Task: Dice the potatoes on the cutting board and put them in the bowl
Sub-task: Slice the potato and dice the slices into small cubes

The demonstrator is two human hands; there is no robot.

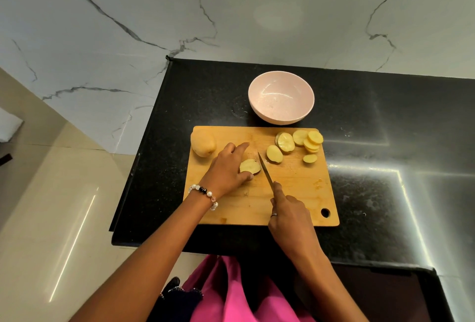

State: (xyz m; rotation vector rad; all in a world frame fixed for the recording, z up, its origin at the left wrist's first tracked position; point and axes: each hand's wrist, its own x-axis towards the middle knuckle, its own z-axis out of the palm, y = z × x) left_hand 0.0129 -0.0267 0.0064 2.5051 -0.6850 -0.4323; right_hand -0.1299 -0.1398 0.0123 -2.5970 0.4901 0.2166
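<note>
**Potato under the knife, bowl waiting empty**

A person stands at a black counter (372,129) with a wooden board (295,193) laid square in front of them. The left hand (226,167), a beaded bracelet (204,194) at its wrist, presses down on a potato piece (249,166) near the middle of the board, the thumb curled against the near side of the piece and the forefinger stretched out past it, cut face showing pale yellow. The right hand (289,215), a ring (273,214) on one finger, is closed around the handle of a knife (266,171), forefinger laid along the top; the blade slants up and away with its edge just beside the right end of the held piece. Whether the blade touches the potato cannot be told.

A whole potato (203,144), still in its skin, lies at the board's far left corner, just beyond the left hand. Cut slices (299,144) are spread over the far right part of the board, some overlapping in a small stack, others lying singly nearer the knife. The pink bowl (281,100) sits on the counter just past the board's far edge, with nothing in it. A hanging hole (325,212) marks the board's near right corner. White marble with grey veins (128,26) rises behind the counter, and pink cloth (231,291) shows at the bottom of the view
</note>
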